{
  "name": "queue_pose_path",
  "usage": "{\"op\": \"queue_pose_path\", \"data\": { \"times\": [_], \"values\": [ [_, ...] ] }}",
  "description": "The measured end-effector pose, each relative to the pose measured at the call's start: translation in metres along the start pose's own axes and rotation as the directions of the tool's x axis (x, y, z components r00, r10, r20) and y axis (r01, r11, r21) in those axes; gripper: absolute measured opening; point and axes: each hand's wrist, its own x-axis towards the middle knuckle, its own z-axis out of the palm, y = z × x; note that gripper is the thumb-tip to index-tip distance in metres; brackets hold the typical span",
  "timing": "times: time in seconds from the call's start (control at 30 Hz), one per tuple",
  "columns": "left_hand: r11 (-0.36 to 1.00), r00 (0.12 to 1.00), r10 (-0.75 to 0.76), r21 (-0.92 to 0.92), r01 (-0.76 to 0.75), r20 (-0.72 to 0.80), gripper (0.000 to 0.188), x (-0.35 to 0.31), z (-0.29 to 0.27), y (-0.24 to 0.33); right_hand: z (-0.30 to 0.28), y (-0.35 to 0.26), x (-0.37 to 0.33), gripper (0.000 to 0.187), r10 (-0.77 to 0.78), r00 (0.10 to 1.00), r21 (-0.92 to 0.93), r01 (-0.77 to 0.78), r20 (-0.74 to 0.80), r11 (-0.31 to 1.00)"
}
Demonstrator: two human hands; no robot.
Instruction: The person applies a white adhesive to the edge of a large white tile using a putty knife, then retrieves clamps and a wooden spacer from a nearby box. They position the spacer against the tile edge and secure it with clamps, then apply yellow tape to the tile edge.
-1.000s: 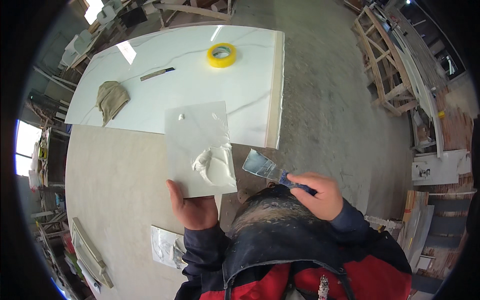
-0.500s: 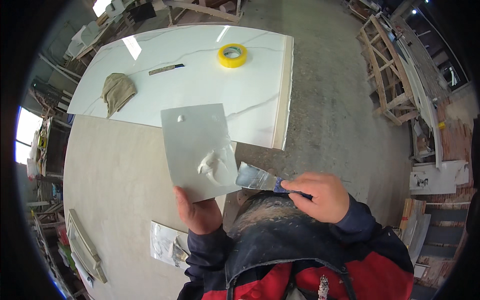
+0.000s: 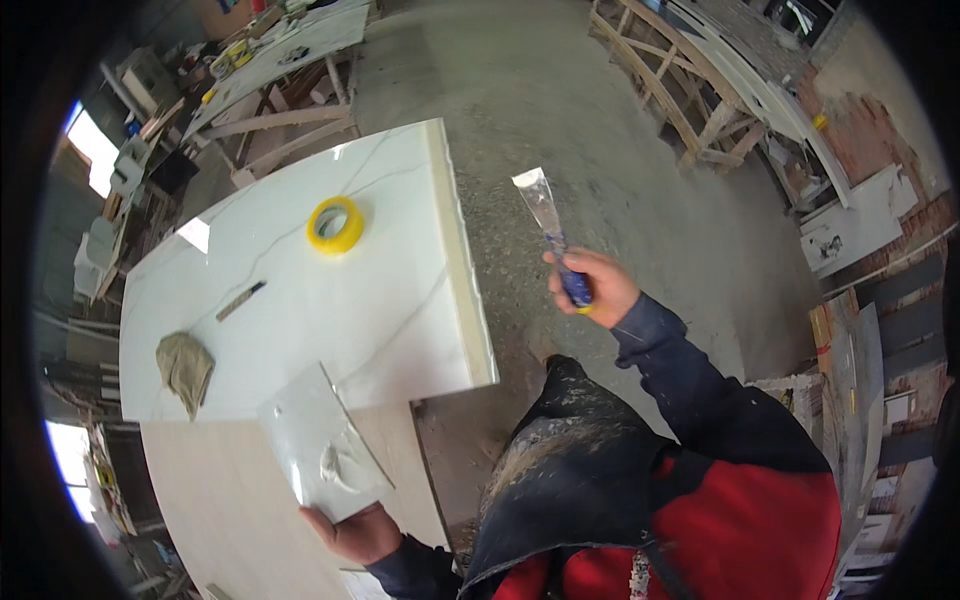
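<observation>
- The left hand [image 3: 362,535] is filled by a pale grey plate [image 3: 300,430]; the thumb lies along the plate's near left edge, and the fingers go underneath, where I cannot make them out; plate and hand are by the near edge of the white veined slab [image 3: 270,340], the plate's far part showing across that edge.
- White paste [image 3: 345,468] sits in a soft heap on the plate's near half, on the near side of the slab; a small dab [image 3: 279,411] of white marks the plate's far left corner.
- The right hand [image 3: 600,288] is closed round the blue handle of a putty knife [image 3: 550,232]; hand and knife are to the right of the slab, well apart from it, with the floor [image 3: 500,120] behind them; the blade points away from the person, whitish at its tip.
- On the slab itself lie a yellow tape roll [image 3: 318,235], towards its far side; a slim tool [image 3: 240,301] with a dark end, left of its middle; and a crumpled olive cloth [image 3: 185,370], near its left corner.
- A beige strip [image 3: 460,260] runs along the slab's right edge; the beige worktop [image 3: 210,470] spreads out on its near side.
</observation>
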Motion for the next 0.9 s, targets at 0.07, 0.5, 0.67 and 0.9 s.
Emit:
{"op": "queue_pose_path", "data": {
  "times": [0.07,0.5,0.67,0.9],
  "values": [
    [0.998,0.999,0.011,0.058,-0.009,-0.033,0.065,0.012,0.008,-0.012,-0.012,-0.008,0.039,0.036,0.042,0.996,0.011,-0.042,-0.072,0.999],
    [0.925,0.849,0.293,0.355,-0.135,-0.441,0.059,0.082,0.141,-0.176,-0.211,0.006,0.424,0.03,-0.286,0.958,-0.759,0.215,0.04,0.614],
    [0.842,0.804,0.337,0.54,-0.023,-0.491,0.058,0.1,0.184,-0.216,-0.23,0.016,0.49,0.026,-0.397,0.908,-0.76,0.35,0.132,0.548],
    [0.809,0.732,0.418,0.587,-0.031,-0.538,0.061,0.126,0.223,-0.258,-0.222,0.016,0.529,0.031,-0.46,0.861,-0.74,0.452,0.216,0.498]
  ]
}}
